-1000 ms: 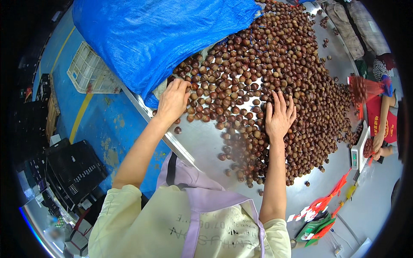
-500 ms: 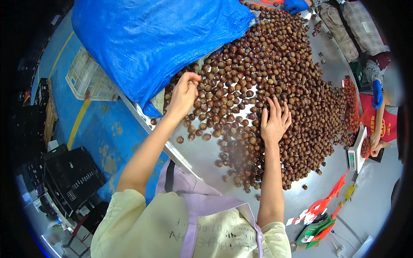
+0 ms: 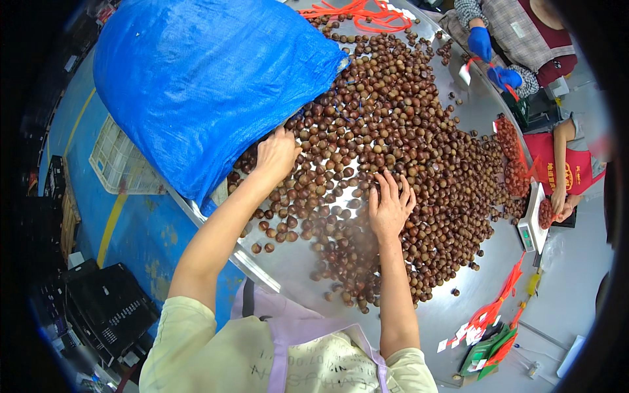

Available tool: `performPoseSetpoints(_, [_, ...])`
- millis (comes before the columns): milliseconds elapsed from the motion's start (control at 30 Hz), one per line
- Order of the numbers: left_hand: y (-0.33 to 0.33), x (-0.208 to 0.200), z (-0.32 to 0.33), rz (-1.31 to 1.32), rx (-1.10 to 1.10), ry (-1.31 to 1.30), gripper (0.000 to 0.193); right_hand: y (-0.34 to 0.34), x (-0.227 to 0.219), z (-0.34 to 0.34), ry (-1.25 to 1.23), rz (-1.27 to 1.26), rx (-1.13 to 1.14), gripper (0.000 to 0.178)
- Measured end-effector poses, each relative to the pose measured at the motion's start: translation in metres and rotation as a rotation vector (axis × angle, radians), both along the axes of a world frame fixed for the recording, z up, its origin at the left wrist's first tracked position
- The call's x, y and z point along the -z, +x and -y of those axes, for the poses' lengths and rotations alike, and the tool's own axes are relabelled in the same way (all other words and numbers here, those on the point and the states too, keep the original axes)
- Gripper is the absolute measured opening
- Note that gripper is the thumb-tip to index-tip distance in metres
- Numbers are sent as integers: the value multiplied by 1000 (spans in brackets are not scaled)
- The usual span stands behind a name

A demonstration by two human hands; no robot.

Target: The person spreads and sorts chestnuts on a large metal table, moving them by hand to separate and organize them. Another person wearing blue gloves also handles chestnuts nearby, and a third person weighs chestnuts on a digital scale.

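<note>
Brown chestnuts (image 3: 419,157) lie in a wide heap over a metal table (image 3: 288,262), spilling from beneath a big blue woven sack (image 3: 209,78). At the sack's lower edge is my left hand (image 3: 276,157), its fingers curled in against the sack's mouth and the nuts there. Whatever those fingers hold, if anything, is hidden. My right hand (image 3: 391,206) rests palm down on the heap, fingers extended and slightly apart, touching chestnuts without gripping any.
Red mesh bags (image 3: 357,14) lie at the far edge. At right stand a scale (image 3: 532,226) and a filled red net (image 3: 511,157). Co-workers' hands, some in blue gloves (image 3: 480,43), work along that side. A white crate (image 3: 121,160) sits on the blue floor.
My left hand has moved up to the sack's edge, its fingers now curled against it. The view has shifted, bringing a co-worker's two blue-gloved hands with red netting into sight.
</note>
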State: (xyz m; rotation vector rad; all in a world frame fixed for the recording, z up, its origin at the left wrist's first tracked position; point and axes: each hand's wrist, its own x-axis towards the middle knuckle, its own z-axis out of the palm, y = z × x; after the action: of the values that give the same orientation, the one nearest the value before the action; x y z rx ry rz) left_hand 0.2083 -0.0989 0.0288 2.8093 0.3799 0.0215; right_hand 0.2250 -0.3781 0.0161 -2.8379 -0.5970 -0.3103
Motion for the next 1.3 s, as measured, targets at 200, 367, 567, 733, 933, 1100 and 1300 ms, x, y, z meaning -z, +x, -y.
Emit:
performPoseSetpoints(200, [-19, -11, 10, 102, -244, -614, 32, 0, 2, 2, 5, 28, -15, 34])
performPoseSetpoints(367, [-61, -28, 46, -89, -360, -1832, 41, 0, 3, 3, 8, 21, -6, 34])
performPoseSetpoints(567, [-116, -24, 75, -346, -462, -2124, 32, -1, -2, 0, 34, 24, -11, 32])
performPoseSetpoints(733, [-157, -4, 99, -365, -450, -2486, 33, -1, 1, 0, 38, 5, -2, 31])
performPoseSetpoints(933, [-94, -47, 60, -183, -602, -2503, 39, -3, -4, -1, 35, -13, -2, 32])
performPoseSetpoints(1100, [87, -218, -82, 616, -94, -2132, 73, -3, -3, -1, 39, 6, -11, 32])
performPoseSetpoints(1300, [109, -203, -68, 641, -218, -1633, 67, -5, 1, 5, 46, 52, -1, 30])
